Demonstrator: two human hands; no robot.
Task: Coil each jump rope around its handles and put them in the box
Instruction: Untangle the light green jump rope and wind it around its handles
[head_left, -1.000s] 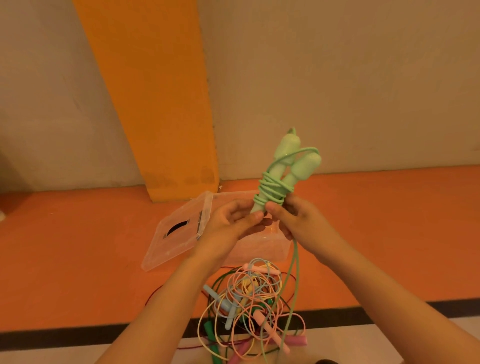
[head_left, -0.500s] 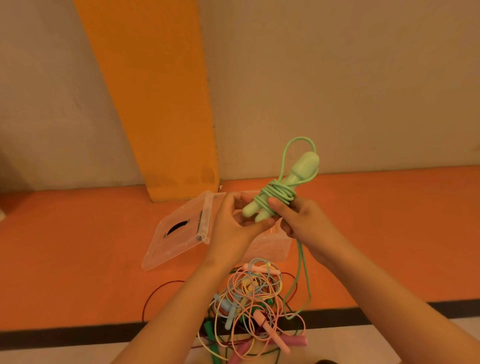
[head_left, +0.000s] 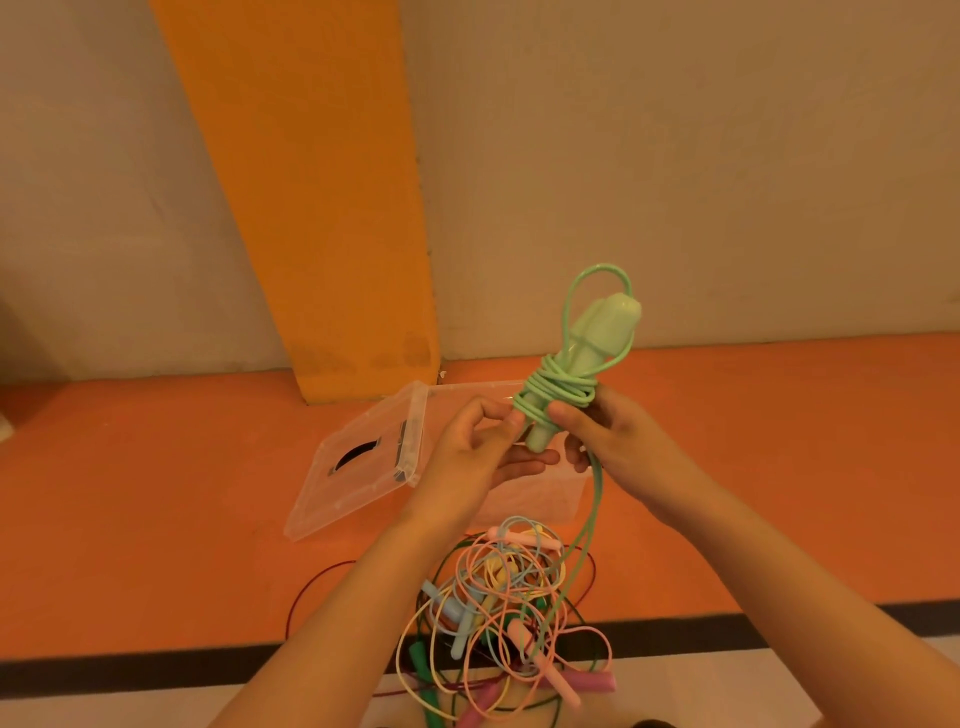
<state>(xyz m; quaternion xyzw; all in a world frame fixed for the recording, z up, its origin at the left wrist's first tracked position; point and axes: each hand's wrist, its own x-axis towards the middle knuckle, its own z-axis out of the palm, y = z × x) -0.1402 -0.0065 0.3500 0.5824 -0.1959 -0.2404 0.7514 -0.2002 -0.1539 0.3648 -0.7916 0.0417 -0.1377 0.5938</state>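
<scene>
Fingers (head_left: 563, 415) of our right hand (head_left: 623, 447) grip the green jump rope (head_left: 597, 332) round its coiled handles, and our left hand (head_left: 467, 457) pinches their lower end. The rope's loose tail hangs toward 6 o'clock into the tangled rope pile (head_left: 498, 608). At 12 o'clock of the pile sits the open box (head_left: 540, 501).

The mint-green jump rope (head_left: 558, 392) has smooth plastic handles (head_left: 608, 327) with a soft sheen and a sleek, rubbery-looking cord (head_left: 598, 493). The box (head_left: 540, 499) and its lid (head_left: 358, 467) are clear, glossy plastic. The orange floor (head_left: 156, 519) looks matt, as does the faintly mottled wall (head_left: 675, 156).
</scene>
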